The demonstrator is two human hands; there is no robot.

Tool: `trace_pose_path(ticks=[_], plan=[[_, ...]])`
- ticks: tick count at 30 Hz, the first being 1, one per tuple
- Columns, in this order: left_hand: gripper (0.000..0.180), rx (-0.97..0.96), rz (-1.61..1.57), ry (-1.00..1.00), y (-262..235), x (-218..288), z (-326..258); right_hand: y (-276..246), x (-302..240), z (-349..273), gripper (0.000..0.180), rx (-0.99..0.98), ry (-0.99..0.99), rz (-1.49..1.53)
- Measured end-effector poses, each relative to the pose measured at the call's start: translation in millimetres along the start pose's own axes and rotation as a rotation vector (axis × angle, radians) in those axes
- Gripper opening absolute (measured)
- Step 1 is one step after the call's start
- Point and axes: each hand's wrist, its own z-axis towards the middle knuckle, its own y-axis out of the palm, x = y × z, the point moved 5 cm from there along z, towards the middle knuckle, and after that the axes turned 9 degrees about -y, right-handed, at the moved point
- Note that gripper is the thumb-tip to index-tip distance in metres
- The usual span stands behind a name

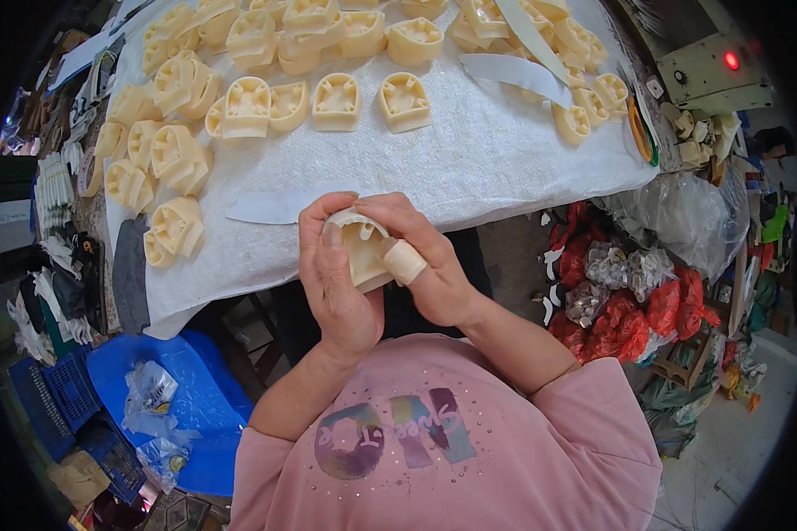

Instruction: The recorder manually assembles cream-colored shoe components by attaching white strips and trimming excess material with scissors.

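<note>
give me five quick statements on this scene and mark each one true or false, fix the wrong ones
1. The left hand and right hand both hold one cream piece. True.
2. The red bags lie on the person's left. False: they are on the person's right.
3. The right hand wears a pale thumb cover. True.
4. The cloth under the loose pieces is black. False: it is white.
5. A red light glows on the box at upper right. True.
</note>
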Motion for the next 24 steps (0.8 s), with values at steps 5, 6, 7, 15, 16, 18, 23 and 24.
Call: trace_pose_path(ticks=[5,6,7,15,16,18,23,24], plan=[[0.043,0.045,0.186,0.05,0,-3,-4,-6,9,0,0.037,0.088,0.096,-0.038],[0.045,0.012,-0.002,-0.021,7,1,-5,-9,18,-5,0.037,0.138,0.319,0.15],[0.048,-0.021,-0.189,-0.092,12,1,-6,-10,18,-3,0.04,0.155,0.402,0.173],[0.06,-0.275,0.333,0.079,6,11,-12,-14,-5,7,0.028,0.031,0.283,0.095],[0.06,-0.274,0.333,0.08,5,11,-10,-19,-9,11,0.034,0.049,0.285,0.002],[0.075,-0.338,0.367,0.151,3,9,-6,-25,-24,22,0.039,-0.005,0.099,-0.389],[0.089,-0.36,0.77,0.462,0,16,-6,-28,-25,21,0.048,-0.154,0.306,-0.396],[0.085,-0.29,0.867,0.387,3,23,-3,-29,-22,16,0.043,-0.015,0.253,-0.234]])
